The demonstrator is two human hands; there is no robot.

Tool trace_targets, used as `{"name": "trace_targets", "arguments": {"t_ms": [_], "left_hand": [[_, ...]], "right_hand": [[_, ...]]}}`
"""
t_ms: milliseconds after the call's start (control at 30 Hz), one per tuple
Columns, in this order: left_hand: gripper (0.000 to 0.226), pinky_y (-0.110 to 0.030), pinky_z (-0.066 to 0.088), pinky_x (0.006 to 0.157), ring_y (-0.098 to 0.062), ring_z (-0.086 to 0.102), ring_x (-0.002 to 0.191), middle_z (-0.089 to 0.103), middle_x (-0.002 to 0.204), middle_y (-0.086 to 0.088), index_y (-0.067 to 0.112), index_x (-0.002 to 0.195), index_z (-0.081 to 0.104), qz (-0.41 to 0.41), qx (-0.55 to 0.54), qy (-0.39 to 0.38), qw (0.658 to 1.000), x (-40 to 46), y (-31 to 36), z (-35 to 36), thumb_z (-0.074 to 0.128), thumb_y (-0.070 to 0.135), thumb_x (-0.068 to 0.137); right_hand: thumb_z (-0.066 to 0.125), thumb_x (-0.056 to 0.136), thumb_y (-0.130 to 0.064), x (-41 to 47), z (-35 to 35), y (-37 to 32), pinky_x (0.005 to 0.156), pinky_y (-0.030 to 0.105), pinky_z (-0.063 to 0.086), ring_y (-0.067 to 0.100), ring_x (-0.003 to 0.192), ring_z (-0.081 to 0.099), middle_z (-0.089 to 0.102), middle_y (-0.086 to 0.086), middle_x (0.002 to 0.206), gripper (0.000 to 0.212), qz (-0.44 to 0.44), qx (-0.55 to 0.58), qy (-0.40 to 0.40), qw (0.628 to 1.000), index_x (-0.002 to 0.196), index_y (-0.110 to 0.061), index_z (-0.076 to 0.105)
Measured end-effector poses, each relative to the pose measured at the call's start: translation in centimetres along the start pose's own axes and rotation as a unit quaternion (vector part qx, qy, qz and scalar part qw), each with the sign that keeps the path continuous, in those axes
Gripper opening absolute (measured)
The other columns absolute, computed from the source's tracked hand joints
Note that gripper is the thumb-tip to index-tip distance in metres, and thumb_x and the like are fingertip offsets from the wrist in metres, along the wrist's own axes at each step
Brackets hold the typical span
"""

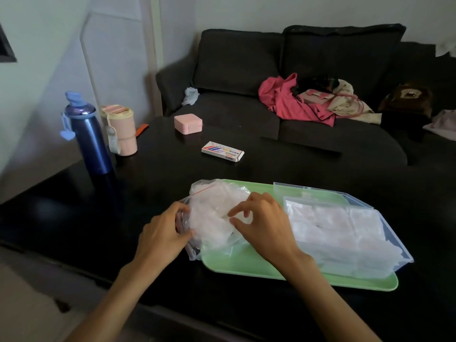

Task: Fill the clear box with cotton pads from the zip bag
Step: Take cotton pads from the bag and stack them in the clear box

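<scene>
With your left hand (164, 227) pinching the zip bag (214, 213) at lower centre and your right hand (261, 225) pinching pads (222, 208) inside, a hasty tug could scatter them short of the clear box (340, 228) at lower right.

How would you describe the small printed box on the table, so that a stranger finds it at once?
Start from the dark table in front of the sofa. Beyond the green tray, near the table's middle, lies a flat white carton with coloured stripes printed on top. The pink square case behind it is plain, so the print sets the carton apart.
</scene>
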State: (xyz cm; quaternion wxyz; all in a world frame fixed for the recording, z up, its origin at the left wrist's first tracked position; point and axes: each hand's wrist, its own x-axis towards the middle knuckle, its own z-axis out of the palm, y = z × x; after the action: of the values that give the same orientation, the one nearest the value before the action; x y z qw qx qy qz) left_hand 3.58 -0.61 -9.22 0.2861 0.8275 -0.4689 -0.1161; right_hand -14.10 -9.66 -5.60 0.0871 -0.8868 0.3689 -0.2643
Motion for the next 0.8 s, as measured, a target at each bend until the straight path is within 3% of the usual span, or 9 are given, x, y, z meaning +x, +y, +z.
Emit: {"name": "trace_targets", "arguments": {"t_ms": [167, 300, 367, 433, 500, 600, 700, 800], "left_hand": [[0.041, -0.033, 0.051, 0.086, -0.016, 0.063, 0.098, 0.064, 0.109, 0.005, 0.03, 0.112, 0.053, -0.035, -0.12, -0.047, 0.991, 1.3, 0.6, 0.9, 0.063, 0.008, 0.08], [0.045, -0.029, 0.054, 0.078, -0.014, 0.064, 0.096, 0.065, 0.105, -0.004, 0.022, 0.113, 0.055, -0.1, -0.356, -0.135, 0.919, 1.9, 1.4, 1.0, 0.055, -0.01, 0.08], [0.047, -0.029, 0.055, 0.076, -0.016, 0.065, 0.095, 0.065, 0.105, -0.005, 0.019, 0.117, 0.055, -0.131, -0.41, -0.159, 0.889, 2.0, 1.7, 1.1, 0.053, -0.011, 0.082], [0.045, -0.032, 0.055, 0.079, -0.018, 0.064, 0.097, 0.065, 0.105, -0.005, 0.018, 0.116, 0.056, -0.139, -0.422, -0.143, 0.885, 2.0, 1.7, 1.3, 0.053, -0.012, 0.082], [0.041, -0.035, 0.053, 0.084, -0.016, 0.063, 0.098, 0.065, 0.104, 0.001, 0.024, 0.108, 0.06, -0.108, -0.345, -0.076, 0.929, 2.0, 1.5, 1.4, 0.06, -0.005, 0.079], [0.037, -0.036, 0.05, 0.086, -0.016, 0.058, 0.104, 0.062, 0.11, 0.007, 0.031, 0.108, 0.064, -0.036, -0.117, 0.025, 0.992, 1.6, 1.5, 1.1, 0.071, 0.014, 0.076], [0.033, -0.031, 0.039, 0.085, -0.019, 0.047, 0.109, 0.057, 0.114, 0.006, 0.031, 0.107, 0.065, 0.015, 0.037, 0.108, 0.993, 1.3, 1.9, 0.8, 0.072, 0.023, 0.075], [0.033, -0.027, 0.031, 0.086, -0.018, 0.038, 0.112, 0.048, 0.121, 0.006, 0.031, 0.105, 0.062, 0.05, 0.104, 0.115, 0.987, 1.3, 2.4, 0.3, 0.072, 0.027, 0.075]], "right_hand": [[0.064, 0.081, -0.05, 0.7, 1.8, 0.2, 0.079, 0.026, 0.031, 0.015, 0.101, 0.045, 0.044, -0.01, 0.091, 0.032, 0.026, -0.034, -0.06, 0.997, 0.107, -0.031, 0.069], [0.061, 0.08, -0.056, 1.0, 3.1, 0.7, 0.084, 0.03, 0.028, 0.018, 0.106, 0.043, 0.052, -0.003, 0.11, 0.044, 0.045, -0.085, -0.093, 0.991, 0.113, -0.028, 0.066], [0.064, 0.079, -0.052, 1.1, 3.3, 0.9, 0.079, 0.028, 0.024, 0.018, 0.104, 0.044, 0.051, -0.005, 0.104, 0.039, 0.057, -0.068, -0.08, 0.993, 0.108, -0.027, 0.068], [0.07, 0.074, -0.048, 1.2, 3.2, 1.0, 0.077, 0.027, 0.024, 0.016, 0.099, 0.046, 0.047, -0.008, 0.093, 0.035, 0.067, -0.027, -0.065, 0.995, 0.101, -0.026, 0.071], [0.076, 0.07, -0.045, 1.3, 2.8, 1.1, 0.075, 0.026, 0.028, 0.012, 0.089, 0.046, 0.044, -0.012, 0.083, 0.032, 0.064, 0.026, -0.058, 0.996, 0.093, -0.024, 0.073], [0.079, 0.069, -0.04, 1.1, 1.8, 1.3, 0.067, 0.022, 0.03, 0.006, 0.076, 0.045, 0.047, -0.017, 0.078, 0.027, 0.042, 0.065, -0.065, 0.995, 0.087, -0.021, 0.073], [0.075, 0.074, -0.036, 0.9, 0.6, 1.9, 0.069, 0.021, 0.036, 0.001, 0.075, 0.049, 0.062, -0.013, 0.088, 0.023, 0.036, 0.1, -0.086, 0.991, 0.089, -0.02, 0.071], [0.072, 0.08, -0.031, 1.0, -0.5, 1.9, 0.067, 0.015, 0.041, -0.004, 0.075, 0.055, 0.068, -0.012, 0.089, 0.016, 0.045, 0.169, -0.085, 0.981, 0.092, -0.021, 0.071]]}}
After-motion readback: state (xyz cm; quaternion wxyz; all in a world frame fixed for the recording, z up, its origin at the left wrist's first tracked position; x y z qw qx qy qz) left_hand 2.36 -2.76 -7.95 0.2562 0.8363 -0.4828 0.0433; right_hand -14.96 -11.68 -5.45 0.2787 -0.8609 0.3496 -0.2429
